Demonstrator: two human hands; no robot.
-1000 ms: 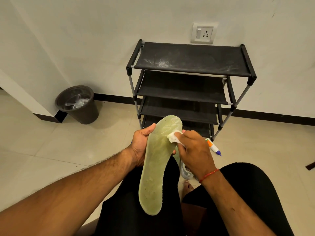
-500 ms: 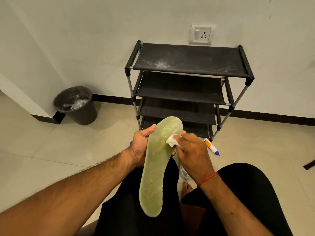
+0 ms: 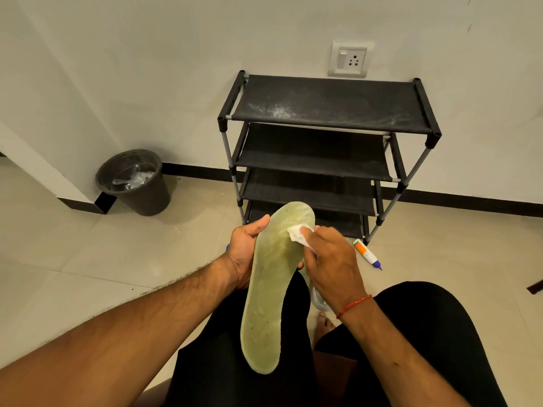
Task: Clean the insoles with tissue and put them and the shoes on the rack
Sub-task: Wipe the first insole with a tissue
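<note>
Your left hand (image 3: 245, 251) grips the long pale-green foam insole (image 3: 271, 289) at its edge, its length running from your lap toward the black four-shelf rack (image 3: 329, 104). Your right hand (image 3: 332, 259) pinches crumpled white tissue (image 3: 298, 235) against its far end.

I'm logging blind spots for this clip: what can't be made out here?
Head view:
- Fingers of the left hand: mostly hidden behind the insole.
- Pale shoe on the floor: mostly covered by the right hand holding the tissue.
- Rack lowest shelf: partly blocked by insole and hands.
- Tube label: too small to read.
- Bin contents: too small to identify.
</note>
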